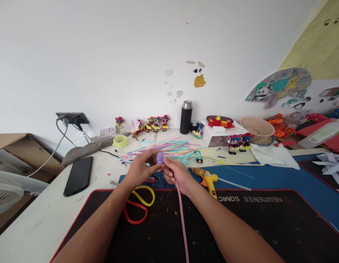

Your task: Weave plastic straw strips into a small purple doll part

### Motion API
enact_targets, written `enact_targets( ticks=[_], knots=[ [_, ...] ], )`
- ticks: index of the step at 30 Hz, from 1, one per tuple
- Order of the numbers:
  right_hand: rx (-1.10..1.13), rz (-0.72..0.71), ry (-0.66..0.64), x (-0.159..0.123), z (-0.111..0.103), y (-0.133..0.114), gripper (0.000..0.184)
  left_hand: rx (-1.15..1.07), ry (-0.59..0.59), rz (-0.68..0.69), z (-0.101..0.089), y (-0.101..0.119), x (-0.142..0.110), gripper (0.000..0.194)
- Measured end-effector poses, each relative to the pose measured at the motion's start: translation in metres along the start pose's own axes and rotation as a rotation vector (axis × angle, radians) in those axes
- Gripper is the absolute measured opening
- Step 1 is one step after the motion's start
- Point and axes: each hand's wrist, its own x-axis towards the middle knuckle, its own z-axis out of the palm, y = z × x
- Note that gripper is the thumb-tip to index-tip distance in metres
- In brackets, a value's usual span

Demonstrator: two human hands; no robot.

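Observation:
Both my hands meet above the far edge of a black desk mat (268, 223). My left hand (140, 168) pinches a small purple coiled piece (159, 157) between thumb and fingers. My right hand (177, 173) is closed beside it, touching the purple piece and gripping a long pink strip (182, 219) that trails down toward me. Behind the hands lies a heap of pastel straws (172, 149). Scissors (139, 204) with yellow and red handles lie under my left wrist. A yellow glue gun (207, 179) rests just right of my right hand.
A black phone (78, 175) lies at the left on the white table. Small colourful figures (155, 124) line the wall, with a black flask (186, 117), a white box (221, 136), a beige bowl (257, 129) and a tape roll (120, 141). Paper scraps (332, 170) lie at the right.

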Motion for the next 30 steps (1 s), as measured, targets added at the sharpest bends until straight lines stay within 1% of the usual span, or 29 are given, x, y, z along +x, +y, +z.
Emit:
enact_targets(
  ticks=[4,13,20,23,26,28,30],
  knots=[
    [0.000,-0.002,0.001,0.0002,-0.0009,0.0009,0.055,0.014,-0.005,0.000,-0.0002,0.0031,-0.0004,0.042],
    [0.000,-0.015,0.017,0.0009,0.0003,0.0009,0.055,0.065,0.001,0.012,0.0028,-0.0005,-0.0001,0.042],
    [0.000,-0.016,0.013,0.0026,-0.0019,0.0025,0.055,0.047,-0.050,0.018,0.0036,0.0038,-0.0003,0.041],
    [-0.005,-0.009,0.009,0.0035,-0.0029,0.0022,0.056,-0.023,-0.074,-0.030,0.0030,0.0012,0.0001,0.046],
    [-0.002,-0.015,0.017,0.0033,-0.0027,0.0015,0.056,-0.169,-0.115,-0.071,0.0003,-0.0005,0.0015,0.052],
    [0.006,-0.024,0.022,0.0029,-0.0022,0.0014,0.056,-0.257,-0.143,-0.103,-0.0022,0.0004,0.0027,0.053],
    [0.007,-0.031,0.024,0.0025,-0.0019,0.0016,0.055,-0.298,-0.157,-0.143,-0.0041,0.0021,0.0035,0.052]
  ],
)
